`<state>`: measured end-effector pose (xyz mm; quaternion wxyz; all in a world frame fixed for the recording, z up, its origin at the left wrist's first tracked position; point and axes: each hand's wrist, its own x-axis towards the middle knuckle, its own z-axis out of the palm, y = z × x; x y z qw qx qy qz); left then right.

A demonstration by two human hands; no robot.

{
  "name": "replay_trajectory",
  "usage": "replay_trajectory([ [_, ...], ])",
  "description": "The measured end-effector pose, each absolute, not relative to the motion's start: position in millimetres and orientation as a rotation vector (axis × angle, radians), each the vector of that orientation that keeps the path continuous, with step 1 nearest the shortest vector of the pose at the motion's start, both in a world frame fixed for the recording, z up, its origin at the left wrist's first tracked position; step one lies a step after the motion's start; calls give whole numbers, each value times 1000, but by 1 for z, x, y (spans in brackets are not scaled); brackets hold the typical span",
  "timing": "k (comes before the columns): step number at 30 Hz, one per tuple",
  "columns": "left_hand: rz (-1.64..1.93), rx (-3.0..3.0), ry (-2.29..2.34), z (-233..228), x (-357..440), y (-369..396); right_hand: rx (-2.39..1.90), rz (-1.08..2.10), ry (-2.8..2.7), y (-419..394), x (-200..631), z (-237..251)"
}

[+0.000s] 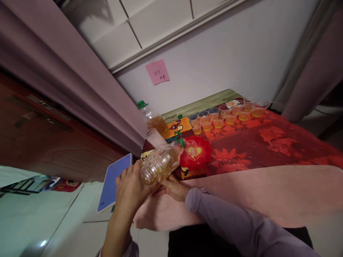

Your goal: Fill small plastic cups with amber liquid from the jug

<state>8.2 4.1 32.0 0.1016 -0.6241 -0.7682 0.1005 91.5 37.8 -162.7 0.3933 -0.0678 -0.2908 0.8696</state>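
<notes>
Both my hands hold a clear plastic bottle (160, 161) with amber liquid, tipped with its neck toward a small clear cup (190, 147). My left hand (131, 187) grips the bottle's base. My right hand (173, 187) supports it from below. The cup stands on a red scalloped plate (199, 159) on the red patterned tablecloth (268, 142). A stack of empty clear cups (155, 137) lies beside the bottle's upper side.
A second bottle (154, 119) with a green cap stands behind. Several small cups (227, 116) filled with amber liquid line the table's far edge. A pink sticky note (157, 71) is on the wall. A blue board (114, 180) leans at the left.
</notes>
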Motion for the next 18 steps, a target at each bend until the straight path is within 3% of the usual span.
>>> replay_trajectory([
  [18,296,-1856,-2241,31,9,6,-150,2208,-708,39,90,-166],
])
